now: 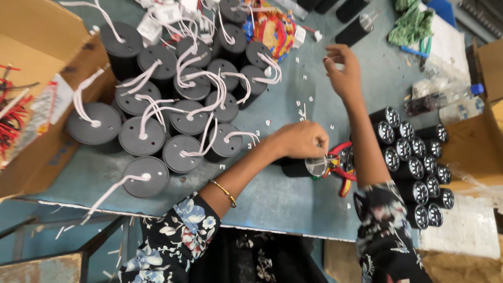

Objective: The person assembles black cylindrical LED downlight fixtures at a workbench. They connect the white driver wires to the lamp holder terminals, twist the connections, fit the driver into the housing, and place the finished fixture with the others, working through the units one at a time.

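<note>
My left hand [301, 139] is closed on a black cylindrical lamp body [299, 166] that lies on its side on the blue-grey table [272, 194], its clear round lens facing right. My right hand [343, 71] is raised over the far part of the table with its fingers curled around something small that I cannot make out. Red-handled pliers [343, 165] lie right beside the lens, between my two forearms.
Several grey-capped black cylinders with white wires [173, 105] crowd the table's left half. Finished black lamps [416, 173] stand in rows at right. Cardboard boxes [36, 78] flank the left, one holding red wires. White scraps litter the middle; a colourful wire bundle [272, 26] lies far back.
</note>
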`<control>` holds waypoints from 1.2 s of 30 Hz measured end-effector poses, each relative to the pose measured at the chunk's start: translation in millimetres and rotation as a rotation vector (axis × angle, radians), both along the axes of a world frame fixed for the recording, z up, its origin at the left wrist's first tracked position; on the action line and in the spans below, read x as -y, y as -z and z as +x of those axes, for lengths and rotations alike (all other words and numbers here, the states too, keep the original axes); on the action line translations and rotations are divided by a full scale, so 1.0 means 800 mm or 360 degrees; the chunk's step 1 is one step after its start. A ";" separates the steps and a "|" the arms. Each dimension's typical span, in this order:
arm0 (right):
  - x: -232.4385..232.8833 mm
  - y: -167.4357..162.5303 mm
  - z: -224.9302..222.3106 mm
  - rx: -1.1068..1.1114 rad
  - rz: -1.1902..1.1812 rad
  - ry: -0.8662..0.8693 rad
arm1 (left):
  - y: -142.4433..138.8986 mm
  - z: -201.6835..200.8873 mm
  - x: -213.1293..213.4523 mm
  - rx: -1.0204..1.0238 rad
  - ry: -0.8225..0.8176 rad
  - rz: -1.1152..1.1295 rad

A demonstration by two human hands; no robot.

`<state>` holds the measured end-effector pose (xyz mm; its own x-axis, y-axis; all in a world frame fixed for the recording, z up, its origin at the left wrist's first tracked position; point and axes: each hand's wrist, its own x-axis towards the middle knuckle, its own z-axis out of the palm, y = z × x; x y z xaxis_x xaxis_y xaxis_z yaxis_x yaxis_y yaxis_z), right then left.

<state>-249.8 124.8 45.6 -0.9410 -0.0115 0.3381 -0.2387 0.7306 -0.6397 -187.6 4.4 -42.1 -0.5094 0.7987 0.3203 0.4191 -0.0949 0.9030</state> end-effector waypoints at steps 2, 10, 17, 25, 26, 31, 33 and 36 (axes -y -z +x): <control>0.033 -0.017 -0.023 -0.0283 0.0338 -0.0062 | -0.012 0.003 0.010 -0.0004 0.0027 -0.0064; 0.075 -0.045 -0.041 -0.0284 0.1041 -0.0288 | -0.043 0.009 0.038 0.0069 -0.0097 -0.0142; 0.032 -0.036 0.006 0.0440 0.0870 -0.0132 | -0.031 0.009 0.030 -0.0005 -0.0175 -0.0154; -0.074 0.012 0.138 0.0577 -0.1102 -0.0402 | -0.015 0.007 -0.003 0.0220 -0.0545 0.0054; -0.085 0.024 0.144 0.0595 -0.1204 -0.0315 | -0.015 0.006 -0.007 0.0178 -0.0577 0.0099; -0.128 0.052 0.161 0.0610 -0.1554 -0.0477 | -0.027 0.005 -0.025 0.0142 -0.0634 0.0065; -0.150 0.058 0.167 0.0650 -0.1479 -0.0459 | -0.031 0.005 -0.033 0.0097 -0.0653 0.0109; -0.179 0.066 0.175 0.0703 -0.1511 -0.0491 | -0.034 0.006 -0.059 0.0264 -0.0610 0.0232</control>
<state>-109.5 267.8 -6.8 -0.9829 -0.1809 -0.0334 0.0626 -0.1581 -0.9854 -182.7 51.6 -15.0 -0.8139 0.4948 0.3044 0.2991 -0.0922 0.9498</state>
